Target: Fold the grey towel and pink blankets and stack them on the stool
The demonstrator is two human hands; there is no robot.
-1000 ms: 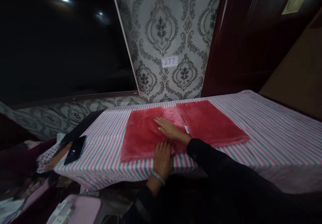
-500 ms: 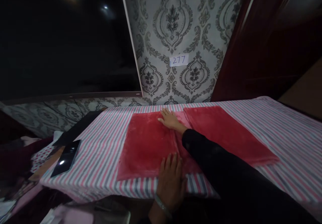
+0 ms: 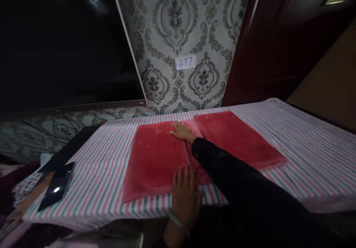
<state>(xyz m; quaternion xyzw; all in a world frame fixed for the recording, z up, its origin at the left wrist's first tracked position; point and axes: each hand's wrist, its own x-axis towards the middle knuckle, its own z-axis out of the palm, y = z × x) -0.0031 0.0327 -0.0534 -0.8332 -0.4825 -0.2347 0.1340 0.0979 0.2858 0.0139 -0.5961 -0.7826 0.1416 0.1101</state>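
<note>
A red plush blanket (image 3: 155, 159) lies spread with both sides folded inward, leaving a narrow strip of paler pink (image 3: 191, 125) between the folded edges at the far end. My right hand (image 3: 182, 132), in a black sleeve, rests palm down on the far part of the left panel beside its inner edge, fingers spread. Near the front edge my left hand (image 3: 185, 192), wearing a bracelet (image 3: 178, 222), lies flat on the same panel with fingers stretched out. The right forearm crosses over and hides part of the right panel (image 3: 239, 140).
A striped cloth (image 3: 105, 159) covers the table. A phone (image 3: 57, 186) lies at its left edge, with heaped clothes (image 3: 26, 185) beyond. A dark television (image 3: 69, 47), patterned wall with a "277" label (image 3: 185, 62), and a dark red door (image 3: 278, 47) stand behind.
The view has turned a little to the right, so everything sits further left. Both hands stay flat on the blanket; the right one lies slightly nearer to me from the far edge.
</note>
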